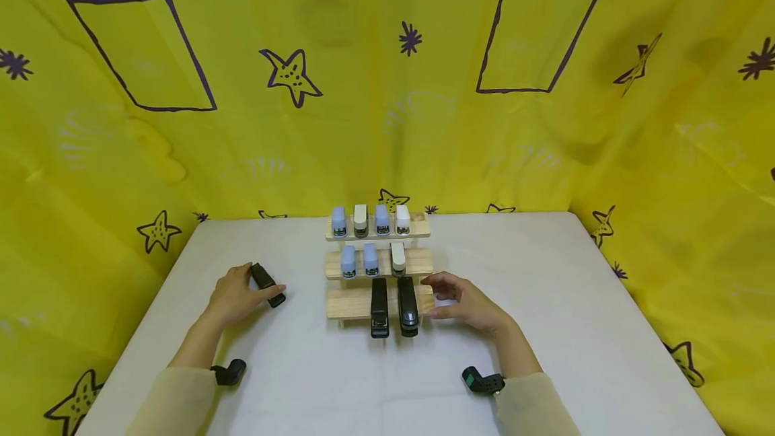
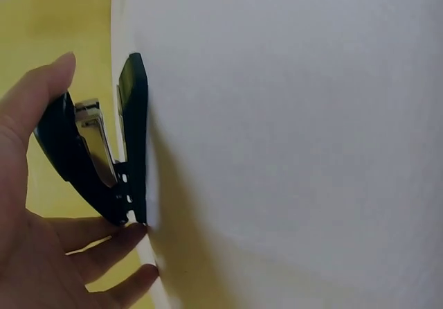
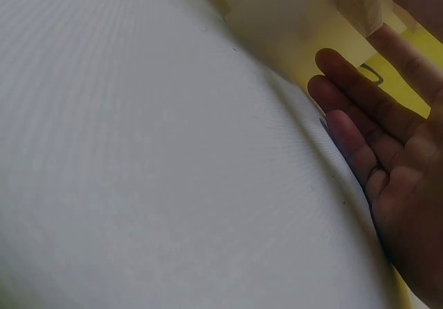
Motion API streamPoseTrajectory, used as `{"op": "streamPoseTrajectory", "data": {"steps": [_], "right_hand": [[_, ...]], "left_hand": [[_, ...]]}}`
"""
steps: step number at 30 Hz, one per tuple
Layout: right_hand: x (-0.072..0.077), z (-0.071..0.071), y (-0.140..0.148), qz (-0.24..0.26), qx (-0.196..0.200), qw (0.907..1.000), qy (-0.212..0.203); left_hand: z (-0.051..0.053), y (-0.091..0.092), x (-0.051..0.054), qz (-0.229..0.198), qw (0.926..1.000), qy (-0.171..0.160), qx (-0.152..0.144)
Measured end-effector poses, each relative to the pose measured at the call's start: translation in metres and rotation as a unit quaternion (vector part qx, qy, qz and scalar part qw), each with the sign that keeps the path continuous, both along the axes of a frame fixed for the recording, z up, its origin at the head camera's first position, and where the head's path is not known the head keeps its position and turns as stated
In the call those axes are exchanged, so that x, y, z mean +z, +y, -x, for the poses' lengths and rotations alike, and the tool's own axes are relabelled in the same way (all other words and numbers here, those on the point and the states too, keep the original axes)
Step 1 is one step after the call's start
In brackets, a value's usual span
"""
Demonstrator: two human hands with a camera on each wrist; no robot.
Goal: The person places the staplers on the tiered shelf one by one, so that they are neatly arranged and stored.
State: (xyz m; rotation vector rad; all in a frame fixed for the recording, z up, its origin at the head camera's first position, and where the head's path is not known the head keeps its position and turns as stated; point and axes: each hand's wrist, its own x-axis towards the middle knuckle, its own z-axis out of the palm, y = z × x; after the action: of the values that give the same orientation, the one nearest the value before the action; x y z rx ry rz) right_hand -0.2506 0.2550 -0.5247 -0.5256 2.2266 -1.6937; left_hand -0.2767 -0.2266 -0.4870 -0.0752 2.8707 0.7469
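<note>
My left hand (image 1: pixel 235 296) holds a black stapler (image 1: pixel 267 284) by its two ends, low over the white table left of the rack. In the left wrist view the stapler (image 2: pixel 138 129) has its top arm swung apart from its base, the thumb on the arm and fingertips at the hinge end. With thumb and forefinger, my right hand (image 1: pixel 469 303) grips the right end of the lowest board of a wooden tiered rack (image 1: pixel 348 304). Its other fingers hang loosely in the right wrist view. Two black staplers (image 1: pixel 379 308) stand side by side on that board.
The middle board carries two blue mini staplers (image 1: pixel 371 260) and a cream one (image 1: pixel 397 259). Several more, blue, cream and white, line the top board (image 1: pixel 419 227). A yellow patterned curtain (image 1: pixel 363 140) rises behind the white table (image 1: pixel 339 382) and along its sides.
</note>
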Motion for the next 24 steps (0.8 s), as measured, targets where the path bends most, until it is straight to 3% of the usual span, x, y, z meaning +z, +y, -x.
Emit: {"op": "streamPoseTrajectory", "data": {"steps": [18, 24], "right_hand": [[0.0019, 0.001, 0.0023, -0.004, 0.001, 1.0, -0.001], [0.0027, -0.0005, 0.0013, -0.002, 0.0, 0.9999, -0.01]], "left_hand": [[0.0059, -0.0071, -0.0047, -0.015, 0.9998, 0.012, 0.007], [0.0052, -0.008, -0.0072, -0.038, 0.9989, 0.02, 0.017]]}}
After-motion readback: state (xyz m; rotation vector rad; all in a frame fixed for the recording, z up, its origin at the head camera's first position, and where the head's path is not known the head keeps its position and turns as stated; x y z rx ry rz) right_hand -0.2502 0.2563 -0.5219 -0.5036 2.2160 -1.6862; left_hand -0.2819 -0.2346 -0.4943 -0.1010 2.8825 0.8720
